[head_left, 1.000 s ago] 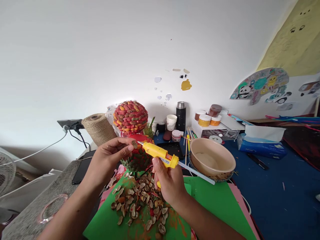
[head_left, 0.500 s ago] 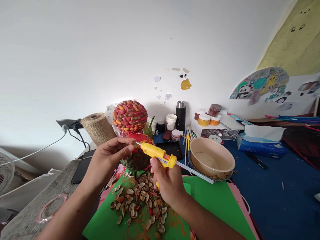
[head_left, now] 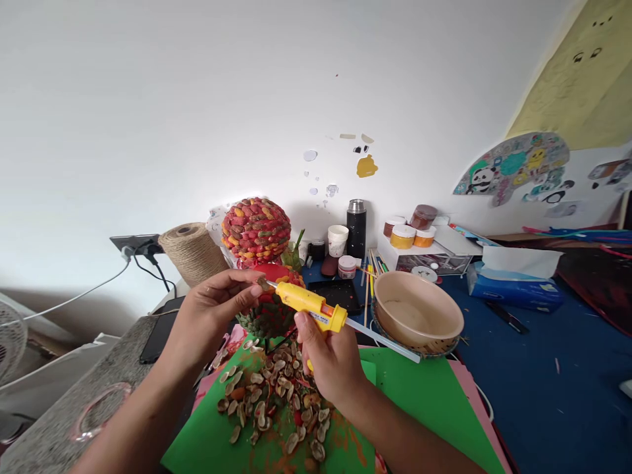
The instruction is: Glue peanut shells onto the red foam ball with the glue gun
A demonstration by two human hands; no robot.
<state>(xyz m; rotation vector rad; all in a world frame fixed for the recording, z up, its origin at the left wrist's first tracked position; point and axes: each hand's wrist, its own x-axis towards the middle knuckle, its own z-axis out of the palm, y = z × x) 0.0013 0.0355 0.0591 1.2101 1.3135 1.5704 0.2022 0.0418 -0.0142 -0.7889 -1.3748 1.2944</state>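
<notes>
White wall (head_left: 148,99) rises behind the work, with cut-out stickers (head_left: 367,166) fixed to it above and beyond the grip. Below spreads a blue tabletop (head_left: 543,368), and directly under both hands lies green paper (head_left: 419,382) streaked with orange paint.

Thumb and fingertips of the left hand (head_left: 217,303) are pinched together on a small piece of peanut shell (head_left: 263,285), held up above the paper. The right hand (head_left: 336,362) is wrapped around the handle of a yellow hot glue gun (head_left: 306,304), thumb along its side, with the nozzle pointing at the shell; whether the tip touches it or sits just beside it is too small to tell. A translucent glue stick (head_left: 384,340) juts from the gun's rear, to the right of that grip.

Beneath the two hands, many loose shell halves (head_left: 284,382) lie scattered on the paper. Just behind the pinch stands a form clad in dark green shells (head_left: 251,322), partly hidden by hand and gun; above it is a ball of red, orange and brown shells (head_left: 257,230). Left of the pinch stands a spool of twine (head_left: 192,253). Right of the gun are a beige bowl (head_left: 419,306) and, farther off, a tissue pack (head_left: 516,286); beyond the gun stands a black thermos (head_left: 356,230), with paint jars (head_left: 403,237) to its right.
</notes>
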